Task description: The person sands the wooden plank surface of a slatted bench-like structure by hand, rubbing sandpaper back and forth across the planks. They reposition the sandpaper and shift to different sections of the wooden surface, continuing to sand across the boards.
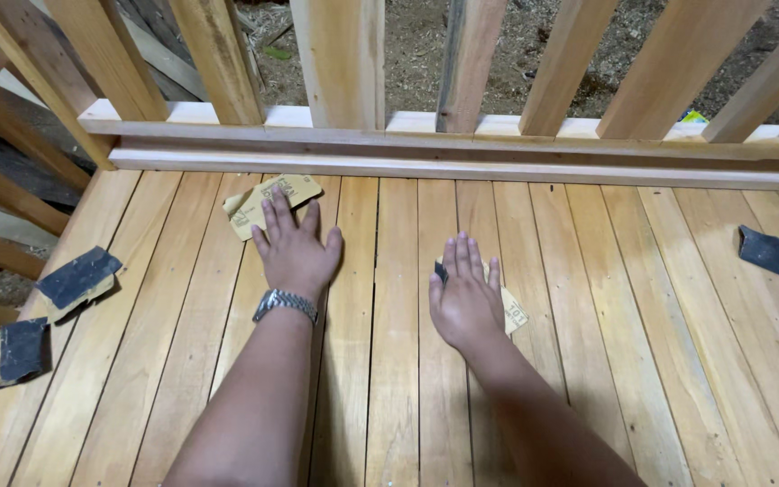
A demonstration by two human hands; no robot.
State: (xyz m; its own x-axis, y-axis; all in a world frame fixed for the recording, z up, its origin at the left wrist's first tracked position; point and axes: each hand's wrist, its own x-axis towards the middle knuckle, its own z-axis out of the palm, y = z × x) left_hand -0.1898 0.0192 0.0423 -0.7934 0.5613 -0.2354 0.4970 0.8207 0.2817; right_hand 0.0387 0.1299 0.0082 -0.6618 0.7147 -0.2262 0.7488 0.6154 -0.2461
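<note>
My left hand (295,248), with a metal watch on its wrist, lies flat on the wooden plank floor (588,298), fingers spread, fingertips pressing on a tan sheet of sandpaper (292,189) that lies back side up. My right hand (464,293) lies flat, palm down, on a second sandpaper sheet (512,311); only that sheet's tan right corner and a dark edge by the index finger show from under the hand. Neither hand grips anything.
A wooden railing (444,144) with upright balusters closes the far edge; bare dirt lies beyond it. Two dark sandpaper pieces (78,278) (18,350) lie near the floor's open left edge. Another dark piece (765,251) lies at the right.
</note>
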